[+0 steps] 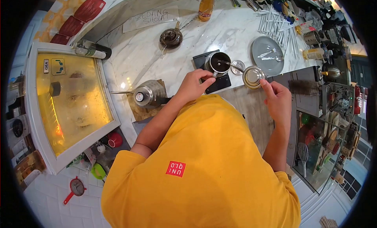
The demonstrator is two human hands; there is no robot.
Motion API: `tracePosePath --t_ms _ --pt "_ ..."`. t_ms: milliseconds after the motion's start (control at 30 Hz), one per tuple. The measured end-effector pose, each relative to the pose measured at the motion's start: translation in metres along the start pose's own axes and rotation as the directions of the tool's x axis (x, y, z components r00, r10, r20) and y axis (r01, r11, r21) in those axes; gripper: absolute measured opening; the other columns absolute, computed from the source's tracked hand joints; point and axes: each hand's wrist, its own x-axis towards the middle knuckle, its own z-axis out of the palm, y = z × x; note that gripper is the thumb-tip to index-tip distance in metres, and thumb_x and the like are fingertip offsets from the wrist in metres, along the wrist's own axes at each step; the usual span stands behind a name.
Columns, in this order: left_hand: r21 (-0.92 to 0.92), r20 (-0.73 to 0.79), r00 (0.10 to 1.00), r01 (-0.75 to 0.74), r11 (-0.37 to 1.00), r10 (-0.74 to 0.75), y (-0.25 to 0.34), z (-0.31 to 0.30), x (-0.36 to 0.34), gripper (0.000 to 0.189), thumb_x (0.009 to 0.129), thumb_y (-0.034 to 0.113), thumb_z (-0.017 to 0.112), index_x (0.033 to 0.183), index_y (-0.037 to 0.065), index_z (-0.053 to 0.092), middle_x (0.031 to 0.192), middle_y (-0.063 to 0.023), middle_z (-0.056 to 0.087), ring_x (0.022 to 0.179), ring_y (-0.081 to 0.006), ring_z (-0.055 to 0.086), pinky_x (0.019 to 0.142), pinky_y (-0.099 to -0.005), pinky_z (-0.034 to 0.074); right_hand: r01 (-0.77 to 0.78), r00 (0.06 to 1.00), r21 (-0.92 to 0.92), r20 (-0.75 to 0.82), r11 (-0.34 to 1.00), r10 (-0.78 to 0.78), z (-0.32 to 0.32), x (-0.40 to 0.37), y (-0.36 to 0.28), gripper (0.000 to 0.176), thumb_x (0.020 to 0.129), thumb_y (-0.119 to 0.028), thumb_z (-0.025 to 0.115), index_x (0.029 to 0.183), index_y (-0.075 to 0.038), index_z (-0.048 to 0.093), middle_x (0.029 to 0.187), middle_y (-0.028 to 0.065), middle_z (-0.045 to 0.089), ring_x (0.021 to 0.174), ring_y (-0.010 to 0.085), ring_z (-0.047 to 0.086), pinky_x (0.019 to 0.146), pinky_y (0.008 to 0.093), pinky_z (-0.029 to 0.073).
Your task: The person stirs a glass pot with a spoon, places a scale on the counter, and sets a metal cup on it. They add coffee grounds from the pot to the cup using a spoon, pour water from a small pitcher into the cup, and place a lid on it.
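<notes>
My left hand (197,86) is closed at the handle of a metal mug (210,65) with dark contents. The mug stands on a black flat pad (221,83) near the counter's front edge. My right hand (277,97) pinches the near edge of a round, gold-and-silver metal container (253,76), held beside the mug. A spoon (232,64) reaches from inside the mug toward that container; its far end is partly hidden. Between mug and container lies a small round clear lid (238,67) on the counter.
A steel kettle (149,94) stands on a wooden board at left. Behind are a dark glass pot (171,38) and an amber bottle (206,8). To the right, a grey plate (268,55) bears forks, near a pile of white sticks (275,24).
</notes>
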Motion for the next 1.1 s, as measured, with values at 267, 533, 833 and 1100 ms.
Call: tracePosePath --t_ms 267,533,833,1100 --pt "-0.001 -0.034 0.996 -0.08 0.997 0.08 -0.011 0.002 0.002 0.022 0.091 0.022 0.074 0.102 0.003 0.074 0.09 -0.0115 0.069 0.083 -0.0243 0.065 0.074 -0.0353 0.051 0.01 1.0 -0.084 0.008 0.996 -0.01 -0.005 0.001 0.012 0.049 0.094 -0.038 0.073 0.069 0.002 0.059 0.054 -0.0003 0.043 0.052 0.0076 0.036 0.049 0.0301 0.031" --pt "0.015 -0.03 0.998 -0.062 0.998 0.062 -0.009 0.002 0.001 0.021 0.092 0.021 0.073 0.103 0.003 0.074 0.091 -0.0116 0.069 0.083 -0.0248 0.065 0.075 -0.0352 0.05 -0.014 1.0 -0.002 0.014 1.0 0.014 -0.001 0.0 0.005 0.051 0.094 -0.039 0.073 0.068 0.002 0.057 0.053 -0.0007 0.041 0.052 0.0075 0.036 0.048 0.0302 0.03" --pt "-0.003 -0.081 0.994 -0.073 0.997 0.072 -0.003 0.0 0.001 0.02 0.092 0.02 0.073 0.102 0.002 0.074 0.093 -0.0101 0.07 0.085 -0.0222 0.065 0.079 -0.0337 0.05 -0.008 1.0 -0.025 0.03 1.0 0.008 -0.001 0.0 0.008 0.053 0.095 -0.039 0.073 0.066 0.002 0.057 0.053 -0.0004 0.04 0.052 0.0082 0.034 0.048 0.0307 0.029" --pt "0.002 -0.045 0.999 -0.017 1.0 0.017 0.0 -0.002 -0.001 0.019 0.093 0.019 0.071 0.104 0.003 0.074 0.1 -0.0065 0.072 0.092 -0.018 0.064 0.083 -0.0317 0.047 -0.003 1.0 -0.036 0.028 0.999 0.004 0.0 -0.003 0.006 0.051 0.095 -0.039 0.073 0.067 0.002 0.059 0.052 0.0003 0.044 0.051 0.0081 0.036 0.048 0.0305 0.03"
